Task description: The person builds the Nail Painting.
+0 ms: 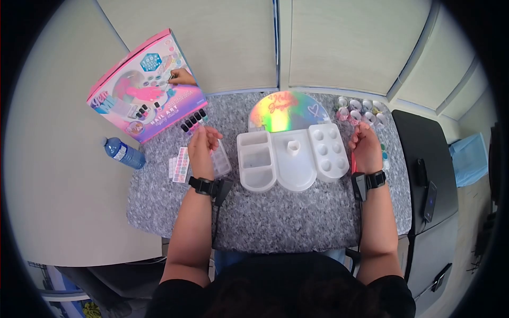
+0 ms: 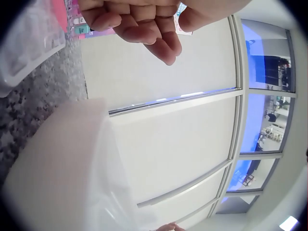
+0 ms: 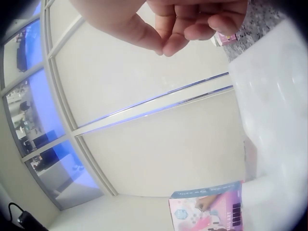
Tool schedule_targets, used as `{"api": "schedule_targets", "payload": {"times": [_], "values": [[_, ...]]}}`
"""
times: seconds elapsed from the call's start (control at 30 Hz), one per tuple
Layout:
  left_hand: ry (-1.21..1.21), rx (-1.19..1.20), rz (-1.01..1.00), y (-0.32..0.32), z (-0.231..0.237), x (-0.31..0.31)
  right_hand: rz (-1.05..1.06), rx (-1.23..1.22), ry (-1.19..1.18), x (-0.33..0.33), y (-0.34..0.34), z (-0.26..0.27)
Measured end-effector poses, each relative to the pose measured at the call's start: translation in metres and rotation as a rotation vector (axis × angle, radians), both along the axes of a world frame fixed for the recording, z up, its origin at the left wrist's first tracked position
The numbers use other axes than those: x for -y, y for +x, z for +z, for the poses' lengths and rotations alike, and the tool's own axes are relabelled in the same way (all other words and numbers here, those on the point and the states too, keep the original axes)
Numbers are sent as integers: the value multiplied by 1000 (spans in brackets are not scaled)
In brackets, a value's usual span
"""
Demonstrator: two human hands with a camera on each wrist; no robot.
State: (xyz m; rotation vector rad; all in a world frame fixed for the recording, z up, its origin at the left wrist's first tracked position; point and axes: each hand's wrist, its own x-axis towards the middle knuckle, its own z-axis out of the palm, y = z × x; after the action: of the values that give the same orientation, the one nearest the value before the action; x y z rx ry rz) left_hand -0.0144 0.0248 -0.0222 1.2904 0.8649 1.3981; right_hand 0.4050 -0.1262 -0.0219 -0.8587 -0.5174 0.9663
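My left hand [image 1: 203,151] hovers over the left side of the table with nothing in its loosely bent fingers [image 2: 137,33]. Close by it are several black-capped nail polish bottles [image 1: 194,121], a clear compartment box [image 1: 221,159] and a sticker sheet [image 1: 181,165]. On the right, my empty right hand [image 1: 367,151] is raised, its thumb close to the fingertips [image 3: 175,45]. A red item, partly hidden, shows beside that hand. Between both hands stands a white plastic organizer [image 1: 295,183] with wells and compartments, and a shiny rainbow arched panel [image 1: 289,111] rises at its back.
A pink and purple nail art box [image 1: 151,87] stands at the back left, with a blue water bottle [image 1: 124,152] left of it. Several small round pots [image 1: 355,115] sit at the back right. A black cabinet top [image 1: 424,159] with a phone [image 1: 430,201] adjoins the grey speckled table [image 1: 286,222].
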Motion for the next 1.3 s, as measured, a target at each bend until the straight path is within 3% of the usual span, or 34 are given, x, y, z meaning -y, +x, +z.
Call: {"api": "schedule_targets", "payload": {"times": [0.9,0.97,1.07,1.3], "values": [[-16,30,9,3,5,7,23,-29,-2,1,-7,1],[-82,14,130,2,2,6,23,-26,-2,1,-7,0],[-248,127,128,-5,-4,-1,24,-28,-7,1,-7,0],[-314,210,97,-8,-5,-3,22,-26,-1,2,-7,0]]}}
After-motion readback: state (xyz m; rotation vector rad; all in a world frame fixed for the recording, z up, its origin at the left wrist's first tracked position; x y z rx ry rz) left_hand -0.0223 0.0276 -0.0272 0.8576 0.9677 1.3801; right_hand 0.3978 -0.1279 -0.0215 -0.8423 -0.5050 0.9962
